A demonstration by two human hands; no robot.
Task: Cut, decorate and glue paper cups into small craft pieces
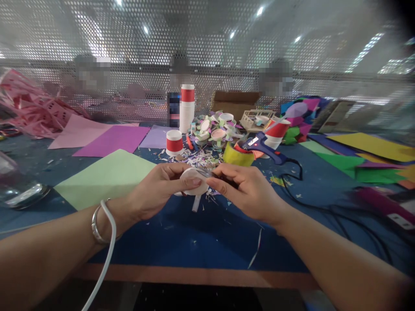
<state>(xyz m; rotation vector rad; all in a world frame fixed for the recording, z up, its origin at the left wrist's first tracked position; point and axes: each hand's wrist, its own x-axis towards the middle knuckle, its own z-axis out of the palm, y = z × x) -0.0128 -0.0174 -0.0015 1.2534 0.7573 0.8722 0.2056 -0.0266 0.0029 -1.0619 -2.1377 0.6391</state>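
Paper sheets, the green sheet (106, 177) largest, lie flat left of the white paper disc (193, 181), which the left hand (158, 190) pinches at its rim, steadying it while the right hand (246, 190) closes fingertips on its far edge above a glue stick (196, 203).

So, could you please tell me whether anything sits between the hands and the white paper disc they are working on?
Nothing visible does. The left hand already holds the white paper disc by its edge, and the right hand meets it from the other side. The yellow tape roll and glue gun lie farther back on the table.
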